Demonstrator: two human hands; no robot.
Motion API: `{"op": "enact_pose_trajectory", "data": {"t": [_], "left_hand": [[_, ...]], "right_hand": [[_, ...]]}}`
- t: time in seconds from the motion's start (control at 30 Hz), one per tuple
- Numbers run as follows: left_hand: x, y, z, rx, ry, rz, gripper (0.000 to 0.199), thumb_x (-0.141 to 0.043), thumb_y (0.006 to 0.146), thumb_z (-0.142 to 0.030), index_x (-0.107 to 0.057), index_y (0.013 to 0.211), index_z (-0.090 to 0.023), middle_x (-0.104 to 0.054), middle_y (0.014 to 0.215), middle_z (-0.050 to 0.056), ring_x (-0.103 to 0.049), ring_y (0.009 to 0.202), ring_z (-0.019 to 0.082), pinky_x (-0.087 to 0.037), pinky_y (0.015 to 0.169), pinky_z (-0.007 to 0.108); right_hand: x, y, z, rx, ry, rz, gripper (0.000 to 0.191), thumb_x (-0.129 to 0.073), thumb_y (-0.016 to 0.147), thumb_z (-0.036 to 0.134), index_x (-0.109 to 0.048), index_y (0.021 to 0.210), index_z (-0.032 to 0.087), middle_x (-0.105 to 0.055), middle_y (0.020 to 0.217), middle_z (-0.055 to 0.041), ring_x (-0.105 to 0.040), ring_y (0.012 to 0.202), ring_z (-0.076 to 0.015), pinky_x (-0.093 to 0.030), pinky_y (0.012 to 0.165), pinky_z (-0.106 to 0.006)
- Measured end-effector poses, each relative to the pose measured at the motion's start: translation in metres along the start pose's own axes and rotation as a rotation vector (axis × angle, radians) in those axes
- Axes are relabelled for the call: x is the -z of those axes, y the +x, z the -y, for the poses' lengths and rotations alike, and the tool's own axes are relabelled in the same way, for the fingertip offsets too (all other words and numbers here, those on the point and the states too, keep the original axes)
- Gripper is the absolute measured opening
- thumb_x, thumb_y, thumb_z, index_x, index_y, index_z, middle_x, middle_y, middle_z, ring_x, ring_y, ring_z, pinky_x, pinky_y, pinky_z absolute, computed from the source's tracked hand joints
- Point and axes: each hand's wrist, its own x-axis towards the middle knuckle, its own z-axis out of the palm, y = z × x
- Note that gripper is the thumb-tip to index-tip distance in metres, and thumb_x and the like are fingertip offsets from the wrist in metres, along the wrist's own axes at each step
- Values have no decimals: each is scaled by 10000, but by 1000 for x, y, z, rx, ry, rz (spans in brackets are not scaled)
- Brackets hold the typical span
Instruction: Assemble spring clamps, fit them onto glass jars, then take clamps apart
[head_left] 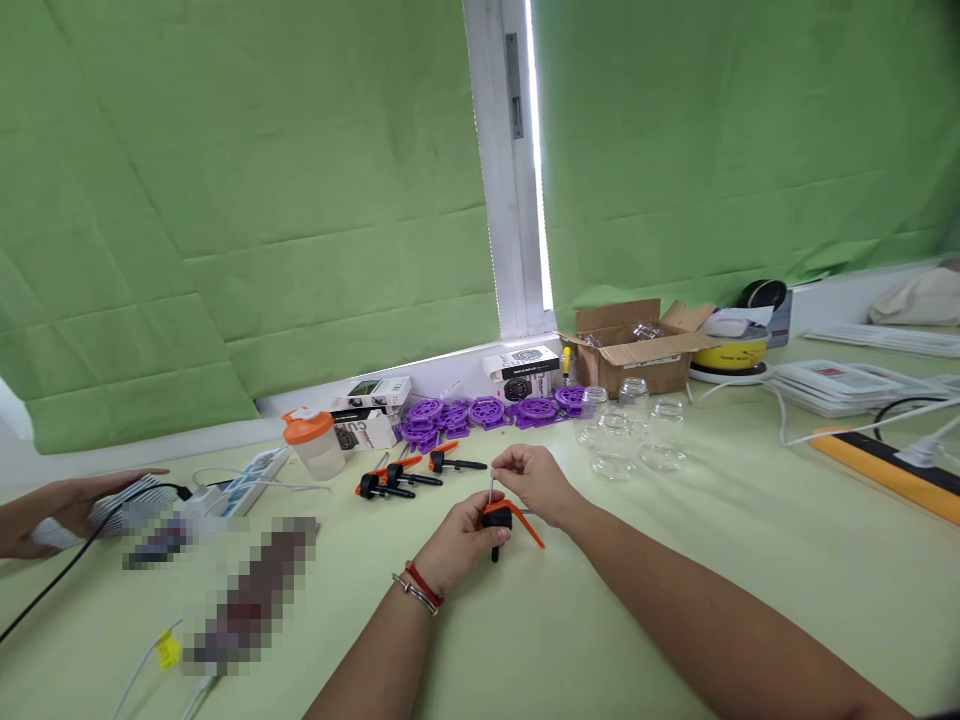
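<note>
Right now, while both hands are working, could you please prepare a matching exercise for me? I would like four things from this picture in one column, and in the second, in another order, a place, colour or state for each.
Things
1. black-and-orange part
2. spoked discs
3. cardboard box
4. bottle

Place, colour or state
A. topped with an orange lid
B. held in the left hand
C. brown, open at the top
D. purple, lying close together

Right pairs: 1-B, 2-D, 3-C, 4-A
</note>
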Motion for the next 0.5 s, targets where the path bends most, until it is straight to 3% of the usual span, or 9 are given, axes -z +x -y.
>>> {"op": "enact_pose_trajectory", "data": {"t": [0.5], "left_hand": [[1, -2, -3, 53, -41, 35, 466, -722, 640, -281, -547, 1057, -167, -541, 850, 10, -516, 731, 121, -402, 757, 297]], "right_hand": [[4, 0, 2, -2, 30, 54, 97, -660, 606, 219, -626, 670, 155, -610, 615, 12, -544, 571, -112, -446, 568, -246]]}}
